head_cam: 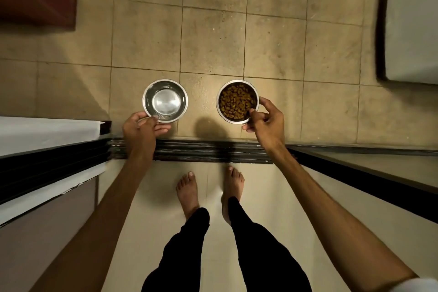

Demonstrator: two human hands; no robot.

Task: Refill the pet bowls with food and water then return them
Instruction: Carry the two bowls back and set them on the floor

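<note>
You have two steel bowls in front of you, one per hand. The water bowl (165, 101) sits out past your left hand (139, 129), which pinches its near rim, thumb on top and fingers curled beneath. The food bowl (237, 102), filled with brown kibble (237, 101), is out past your right hand (266, 119), which grips its near right rim with thumb and fingertips. The bowls are side by side, apart, over the tan tiled floor (213, 38), just beyond the dark door track (201, 150). Whether they rest on the tiles or hang just above them, I cannot tell. Your two bare feet (188, 193) stand on the near side of that track, between your forearms.
</note>
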